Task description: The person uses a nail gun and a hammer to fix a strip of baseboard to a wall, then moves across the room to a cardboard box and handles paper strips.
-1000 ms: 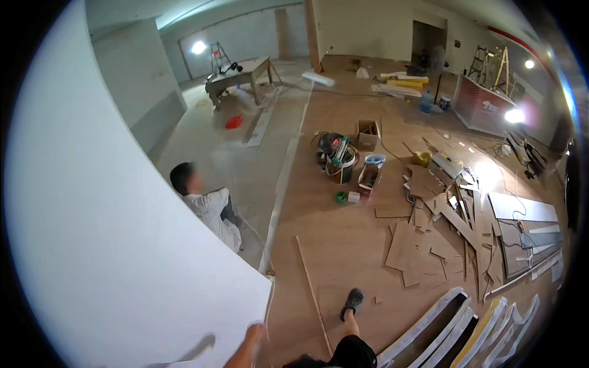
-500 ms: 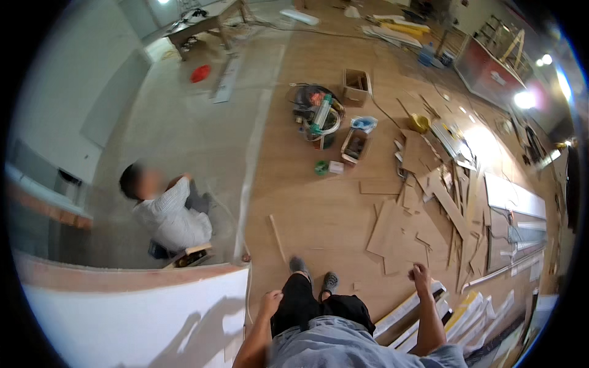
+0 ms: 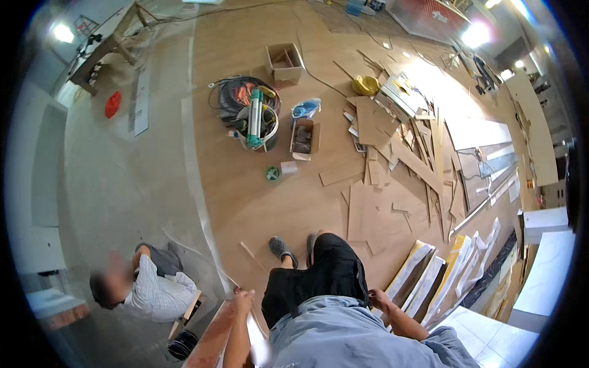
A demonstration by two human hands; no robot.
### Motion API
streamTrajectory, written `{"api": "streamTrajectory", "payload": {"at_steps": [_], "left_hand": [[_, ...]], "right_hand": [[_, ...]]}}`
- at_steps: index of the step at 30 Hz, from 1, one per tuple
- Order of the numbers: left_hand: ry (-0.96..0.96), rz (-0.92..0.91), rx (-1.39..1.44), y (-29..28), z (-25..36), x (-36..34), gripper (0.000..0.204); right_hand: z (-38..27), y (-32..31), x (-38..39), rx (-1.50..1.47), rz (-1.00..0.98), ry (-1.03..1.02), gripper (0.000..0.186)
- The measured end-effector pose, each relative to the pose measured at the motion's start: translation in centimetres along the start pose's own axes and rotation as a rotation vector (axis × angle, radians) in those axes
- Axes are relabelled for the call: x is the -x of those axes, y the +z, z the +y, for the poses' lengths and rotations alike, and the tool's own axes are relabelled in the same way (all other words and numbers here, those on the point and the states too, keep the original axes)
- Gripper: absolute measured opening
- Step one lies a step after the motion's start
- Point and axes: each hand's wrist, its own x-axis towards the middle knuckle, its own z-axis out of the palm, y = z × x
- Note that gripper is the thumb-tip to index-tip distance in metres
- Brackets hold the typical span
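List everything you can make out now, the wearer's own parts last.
Table: 1, brown, upper left
Bag-like item: 1, red, left floor
Tool bucket: 1, white-rimmed, left of centre
Cardboard boxes: 2, brown, right of bucket
Tape roll: 1, green, below bucket
Board offcuts: many, brown, right of centre
Wrapped strips: several, white and yellow, lower right
Co-worker: 1, pale shirt, lower left
Partition top: 1, reddish-brown, lower edge
Left hand: 1, bare, by partition top
Right hand: 1, bare, beside black shorts

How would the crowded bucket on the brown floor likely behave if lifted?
The bucket is probably heavy, since assorted items crowd its mouth. The long green-and-white cylinder on top might slide off if it tilts, as no strap shows.
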Motion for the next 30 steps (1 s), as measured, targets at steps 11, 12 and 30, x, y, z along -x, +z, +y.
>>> {"api": "streamTrajectory", "payload": {"at_steps": [11,12,30], "left_hand": [[-0.082,-0.154,0.008,3.2,10.7,-9.0,0.026],[-0.127,-0.207,-0.031,4.3,10.8,-9.0,0.029],[-0.448,-0.654,-0.580,25.3,28.0,-22.7,0.117]], "right_hand": [[-19.9,-7.7,-18.5,0.062,-0.084,-0.059,0.032],[-21.1,-8.6,-21.7,0.075,-0.060,-0.090,0.031],[-38.2,-14.9,-43.5,0.367,-0.074,-0.062,0.033]]}}
